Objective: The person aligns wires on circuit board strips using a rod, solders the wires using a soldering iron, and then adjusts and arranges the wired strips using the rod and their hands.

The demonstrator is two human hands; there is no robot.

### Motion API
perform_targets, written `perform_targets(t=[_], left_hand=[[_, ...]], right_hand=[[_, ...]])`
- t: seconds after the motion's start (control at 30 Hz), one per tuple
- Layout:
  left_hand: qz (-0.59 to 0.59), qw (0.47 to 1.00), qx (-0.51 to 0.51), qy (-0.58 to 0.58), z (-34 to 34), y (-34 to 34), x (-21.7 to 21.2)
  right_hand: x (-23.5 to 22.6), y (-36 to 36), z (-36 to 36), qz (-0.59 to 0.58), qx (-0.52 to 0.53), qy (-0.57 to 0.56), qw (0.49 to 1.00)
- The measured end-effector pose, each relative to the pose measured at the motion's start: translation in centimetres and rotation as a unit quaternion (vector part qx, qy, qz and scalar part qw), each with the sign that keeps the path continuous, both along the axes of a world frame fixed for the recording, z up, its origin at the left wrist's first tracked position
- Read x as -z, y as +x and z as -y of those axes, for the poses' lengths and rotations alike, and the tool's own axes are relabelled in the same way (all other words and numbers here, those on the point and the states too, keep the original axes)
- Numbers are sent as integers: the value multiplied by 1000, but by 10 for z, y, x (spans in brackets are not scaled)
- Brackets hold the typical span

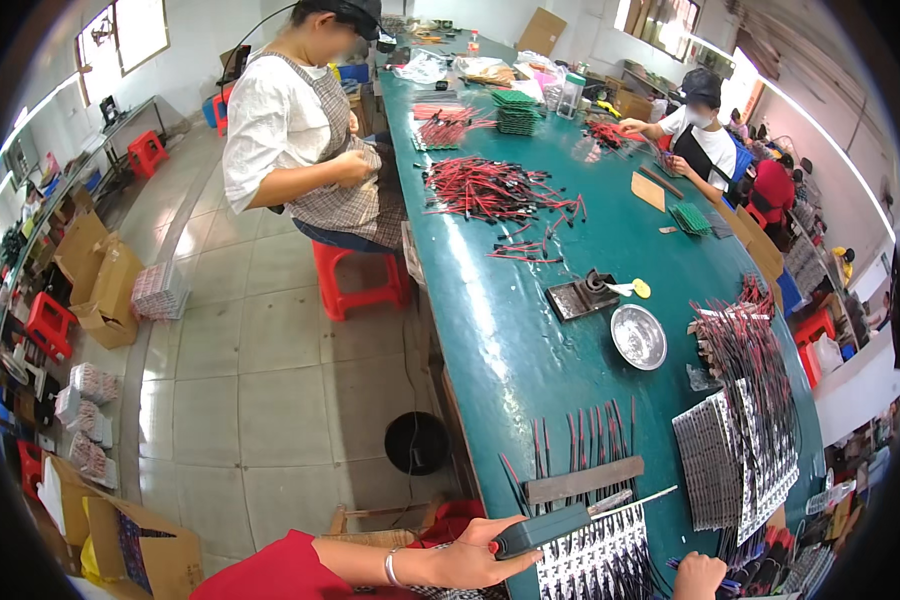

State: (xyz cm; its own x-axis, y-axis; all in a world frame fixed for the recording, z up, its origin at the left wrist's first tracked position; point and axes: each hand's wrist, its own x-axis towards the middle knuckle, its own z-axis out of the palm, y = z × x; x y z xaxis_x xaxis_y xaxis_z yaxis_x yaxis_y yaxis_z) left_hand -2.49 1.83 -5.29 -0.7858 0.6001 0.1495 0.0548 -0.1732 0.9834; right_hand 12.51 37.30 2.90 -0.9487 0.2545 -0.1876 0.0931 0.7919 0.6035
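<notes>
— Meanwhile, at the green table: what does the left hand grip?
— A dark bar, fingers wrapped round it, at the near edge above striped boards.
— The right hand?
— Curled beside them; grip unclear.

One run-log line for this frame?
left hand: grips dark flat tool | right hand: by wired boards | green table

Brown cardboard boxes on floor, left
</notes>
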Motion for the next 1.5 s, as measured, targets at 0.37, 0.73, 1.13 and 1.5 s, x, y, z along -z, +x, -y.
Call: perform_targets(t=[0.37,0.73,1.13,1.5], left_hand=[[-10,999,30,-24,-2,3,-6],[331,939,96,-1,-8,-3,-42],[179,967,118,-135,2,-15,-42],[-6,967,155,-204,-5,-11,-34]], right_hand=[[84,18,-68,113,105,9,988],[-28,-10,150,-175,65,-299,936],[62,3,132,-387,94,-342,851],[69,-2,130,-407,53,-387,826]])
